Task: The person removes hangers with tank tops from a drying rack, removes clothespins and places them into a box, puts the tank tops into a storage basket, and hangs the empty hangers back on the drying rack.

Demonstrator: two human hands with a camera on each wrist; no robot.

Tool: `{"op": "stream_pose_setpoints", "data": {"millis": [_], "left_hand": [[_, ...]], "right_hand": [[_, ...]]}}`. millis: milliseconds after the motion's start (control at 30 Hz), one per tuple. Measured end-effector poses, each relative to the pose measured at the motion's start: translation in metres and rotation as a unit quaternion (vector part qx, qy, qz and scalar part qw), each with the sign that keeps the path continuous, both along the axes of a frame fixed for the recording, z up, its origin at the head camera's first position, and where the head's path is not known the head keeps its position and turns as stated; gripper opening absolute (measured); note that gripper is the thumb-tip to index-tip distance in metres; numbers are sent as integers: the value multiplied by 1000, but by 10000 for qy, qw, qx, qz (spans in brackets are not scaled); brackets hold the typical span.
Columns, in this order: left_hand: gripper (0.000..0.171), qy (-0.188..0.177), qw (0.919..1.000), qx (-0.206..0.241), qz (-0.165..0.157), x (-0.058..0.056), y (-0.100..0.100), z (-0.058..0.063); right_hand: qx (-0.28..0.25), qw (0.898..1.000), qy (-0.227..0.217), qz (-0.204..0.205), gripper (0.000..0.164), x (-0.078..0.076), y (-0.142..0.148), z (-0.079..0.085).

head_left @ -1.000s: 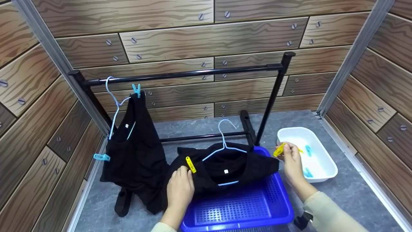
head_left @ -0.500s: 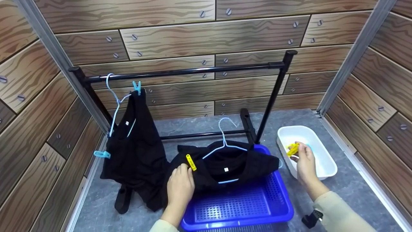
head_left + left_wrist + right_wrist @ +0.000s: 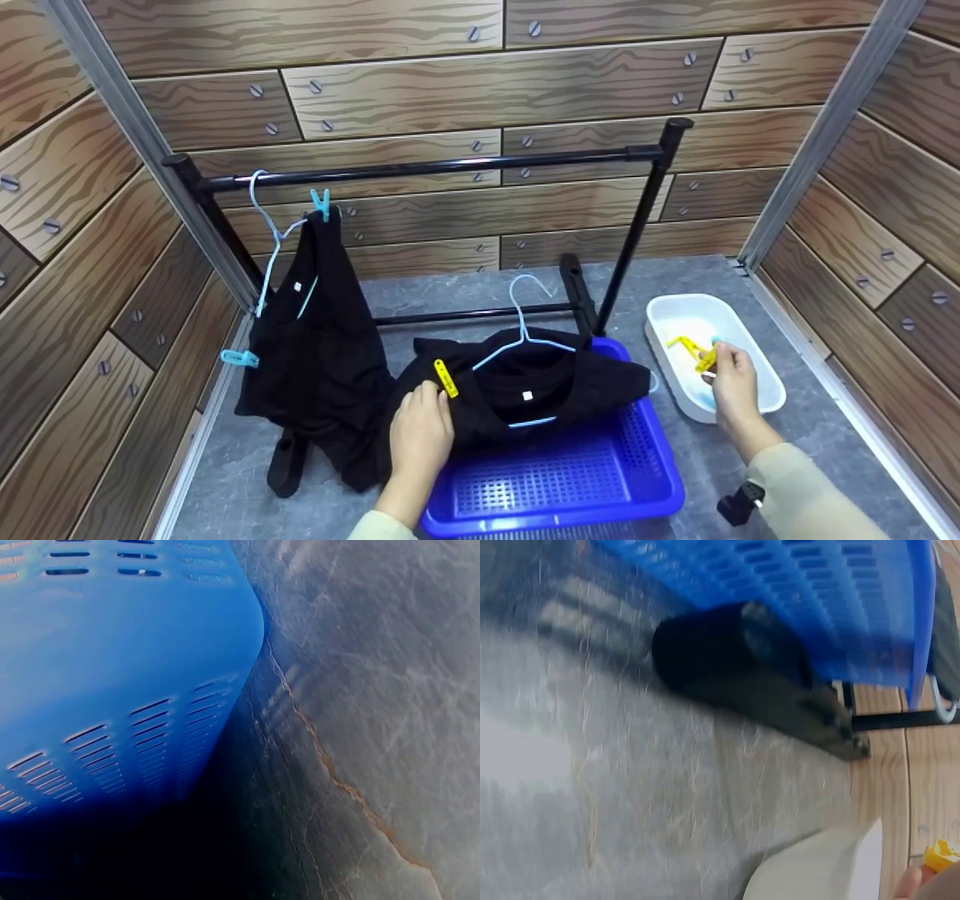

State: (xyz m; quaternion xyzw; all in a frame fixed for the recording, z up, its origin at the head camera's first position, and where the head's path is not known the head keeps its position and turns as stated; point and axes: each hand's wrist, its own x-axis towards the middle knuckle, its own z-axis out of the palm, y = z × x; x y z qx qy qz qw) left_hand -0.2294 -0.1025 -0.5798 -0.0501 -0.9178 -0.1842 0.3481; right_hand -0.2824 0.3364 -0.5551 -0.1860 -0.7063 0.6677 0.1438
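Right of the blue basket (image 3: 666,465), right hand (image 3: 736,386) pinches a yellow peg (image 3: 706,361) over the white tub (image 3: 729,324); the tub seems to be the peg store, a second yellow peg (image 3: 686,345) lying in it. Left hand (image 3: 421,431): fingers curled on a shoulder of the black shirt (image 3: 480,414), draped over the basket's far side. Reads as gripping cloth, probably to steady it. Third yellow peg (image 3: 445,378) at those fingertips; can't tell if clipped or held. Hanger (image 3: 523,337) is inside the shirt, hook clear of cloth. Left of the basket, a pegged shirt (image 3: 330,360) hangs off the rack (image 3: 450,169), blue pegs (image 3: 239,358) presumably stopping slip.

Materials: shirts soft, creased, matt; basket slotted plastic; tub smooth, round-cornered; hanger thin, twisted-looking.
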Motion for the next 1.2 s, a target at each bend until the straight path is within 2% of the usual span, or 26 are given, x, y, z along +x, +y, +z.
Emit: {"op": "stream_pose_setpoints", "data": {"millis": [167, 300, 567, 733, 967, 1200], "left_hand": [[18, -18, 10000, 13, 5, 0, 0, -1], [19, -69, 10000, 27, 13, 1, 0, 0], [19, 10, 10000, 64, -1, 1, -1, -1], [19, -72, 10000, 56, 13, 1, 0, 0], [18, -177, 9998, 14, 17, 1, 0, 0], [18, -114, 9999, 50, 13, 0, 0, 0]], "right_hand": [[557, 9973, -475, 99, 50, -5, 13, -6], [1046, 9905, -854, 268, 61, -8, 23, -11], [1800, 9752, -1153, 572, 66, -13, 32, -19], [2563, 9539, -1255, 931, 70, -18, 35, -22], [3189, 9300, -1351, 1227, 62, -23, 37, -28], [3961, 8926, -1242, 1762, 46, -30, 38, -34]]}}
